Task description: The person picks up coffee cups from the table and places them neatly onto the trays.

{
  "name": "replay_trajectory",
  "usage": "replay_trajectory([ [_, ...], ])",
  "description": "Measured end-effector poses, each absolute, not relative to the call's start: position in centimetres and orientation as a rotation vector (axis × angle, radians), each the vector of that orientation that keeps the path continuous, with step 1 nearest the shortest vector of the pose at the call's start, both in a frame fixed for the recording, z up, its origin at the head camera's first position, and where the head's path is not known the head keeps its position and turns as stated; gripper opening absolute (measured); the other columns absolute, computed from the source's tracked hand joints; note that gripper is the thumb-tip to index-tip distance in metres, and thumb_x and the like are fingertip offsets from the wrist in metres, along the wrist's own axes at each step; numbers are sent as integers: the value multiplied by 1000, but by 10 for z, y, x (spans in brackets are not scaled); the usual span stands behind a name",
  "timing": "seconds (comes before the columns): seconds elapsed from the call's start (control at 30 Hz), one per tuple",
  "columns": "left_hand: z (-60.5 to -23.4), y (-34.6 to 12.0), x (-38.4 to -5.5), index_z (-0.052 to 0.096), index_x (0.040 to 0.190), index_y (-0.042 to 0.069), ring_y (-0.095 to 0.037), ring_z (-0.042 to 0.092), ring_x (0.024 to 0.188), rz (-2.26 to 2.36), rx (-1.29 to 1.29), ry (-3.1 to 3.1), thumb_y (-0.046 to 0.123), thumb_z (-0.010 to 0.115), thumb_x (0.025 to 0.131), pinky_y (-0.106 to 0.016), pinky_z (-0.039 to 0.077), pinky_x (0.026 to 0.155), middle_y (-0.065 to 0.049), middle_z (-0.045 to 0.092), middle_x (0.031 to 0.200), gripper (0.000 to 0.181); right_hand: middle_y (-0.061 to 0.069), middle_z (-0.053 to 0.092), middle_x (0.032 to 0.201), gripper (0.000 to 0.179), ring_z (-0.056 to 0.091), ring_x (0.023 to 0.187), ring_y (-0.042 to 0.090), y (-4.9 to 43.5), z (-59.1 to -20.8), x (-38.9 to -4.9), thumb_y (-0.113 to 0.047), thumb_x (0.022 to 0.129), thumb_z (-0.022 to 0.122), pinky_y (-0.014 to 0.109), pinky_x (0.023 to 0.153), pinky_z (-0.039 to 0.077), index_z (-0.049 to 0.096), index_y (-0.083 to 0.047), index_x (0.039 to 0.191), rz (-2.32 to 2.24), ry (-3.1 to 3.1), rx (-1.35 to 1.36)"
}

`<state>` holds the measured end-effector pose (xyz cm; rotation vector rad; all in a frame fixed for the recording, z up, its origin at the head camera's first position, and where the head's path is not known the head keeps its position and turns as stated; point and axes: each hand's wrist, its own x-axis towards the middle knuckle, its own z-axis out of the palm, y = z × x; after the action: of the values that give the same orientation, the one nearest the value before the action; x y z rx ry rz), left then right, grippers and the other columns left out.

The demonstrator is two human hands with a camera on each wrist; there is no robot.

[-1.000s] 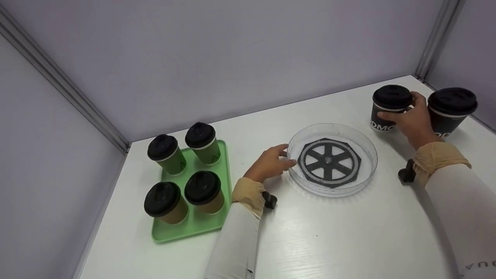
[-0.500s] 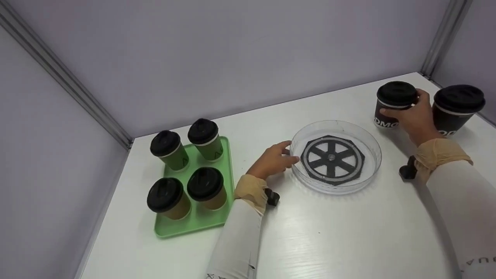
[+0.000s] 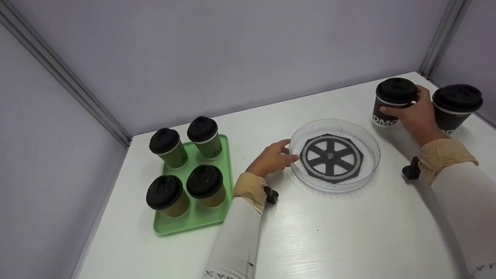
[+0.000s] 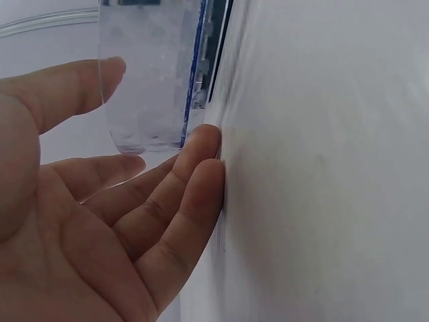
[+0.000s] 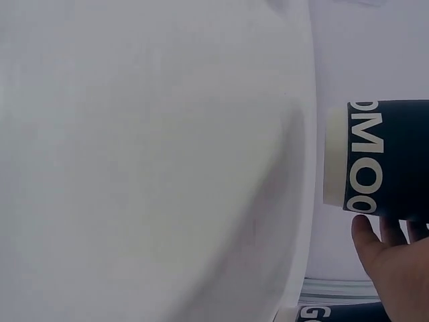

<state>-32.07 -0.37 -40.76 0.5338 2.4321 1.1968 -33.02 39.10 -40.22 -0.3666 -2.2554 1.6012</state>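
Observation:
My right hand (image 3: 416, 114) grips a black paper cup (image 3: 383, 112) with a black lid and white lettering, at the far right of the table. In the right wrist view, the cup's pale base (image 5: 335, 157) shows a gap from the tabletop, with fingertips along the cup's side. My left hand (image 3: 271, 159) has its thumb and fingers spread at the near-left side of a clear round dish (image 3: 337, 188). A dark spoked wheel pattern (image 3: 330, 155) shows inside the dish. In the left wrist view, the thumb overlaps the clear wall (image 4: 147, 80) and the lower fingers lie along the tabletop.
Another lidded black cup (image 3: 455, 104) stands right beside my right hand. On the left, a green tray (image 3: 190, 224) carries two green cups (image 3: 211, 147) and two brown cups (image 3: 215, 197), all black-lidded. Pale walls (image 3: 232, 58) border the white table (image 3: 310, 248).
The black cup in my right hand has risen slightly. My left hand keeps its place at the dish. The whole head view has shifted a little.

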Motion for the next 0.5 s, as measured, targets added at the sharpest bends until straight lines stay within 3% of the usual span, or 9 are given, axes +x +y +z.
replay_trajectory([
  [0.2,-407,-4,-321,32,153,13,-10,65,87,1175,538,2452,32,64,94,-30,50,83,-7,62,124,69,9,28,154,105,25,137,15,390,-392,-329,-26,75,86,30,114,14,17,-17,154,1636,-2261,-371],
  [0.5,-408,-1,-321,35,152,13,-12,65,89,1199,528,2436,31,64,94,-31,51,81,-7,61,125,67,6,33,150,101,29,135,16,384,-380,-319,-22,76,85,32,113,18,20,-17,153,1646,-2275,-295],
])
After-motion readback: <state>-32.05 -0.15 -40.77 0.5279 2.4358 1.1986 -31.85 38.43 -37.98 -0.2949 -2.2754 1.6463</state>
